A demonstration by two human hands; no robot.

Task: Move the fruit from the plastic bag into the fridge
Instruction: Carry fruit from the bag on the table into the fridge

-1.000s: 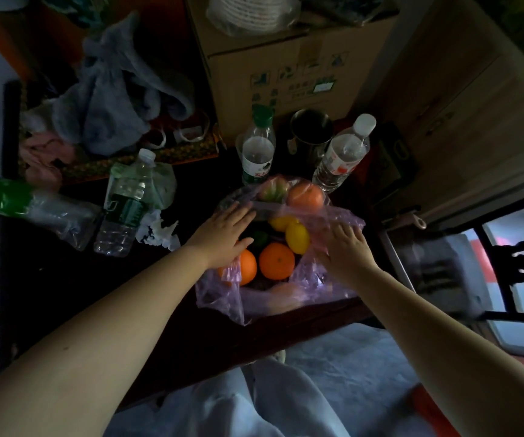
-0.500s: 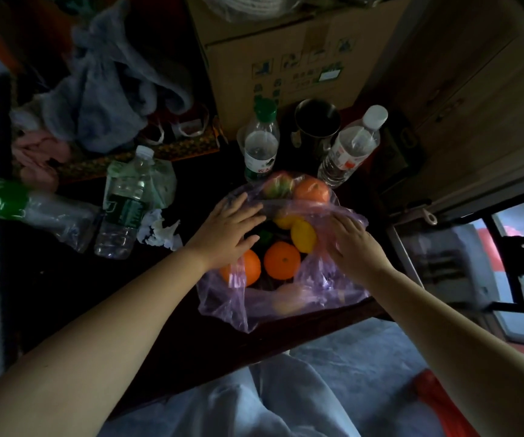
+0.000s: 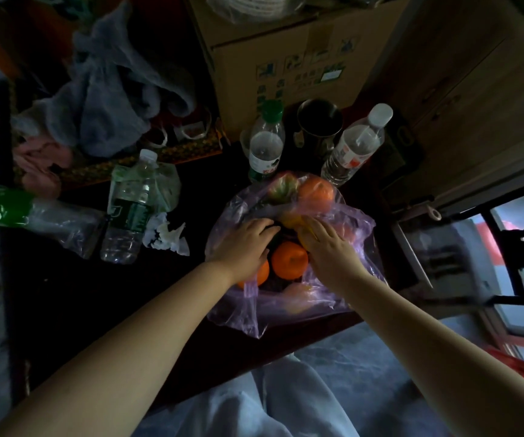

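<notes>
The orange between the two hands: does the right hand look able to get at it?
Probably yes: the orange lies bare in the open plastic bag, just beside the right hand, with nothing over it.

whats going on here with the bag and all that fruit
A person has both hands in an open purple plastic bag of fruit on a dark table. The left hand reaches in next to an orange, and the right hand lies on a yellow fruit. Whether either hand has a grip is unclear. Nothing is lifted out yet, and no fridge is in view.
</notes>
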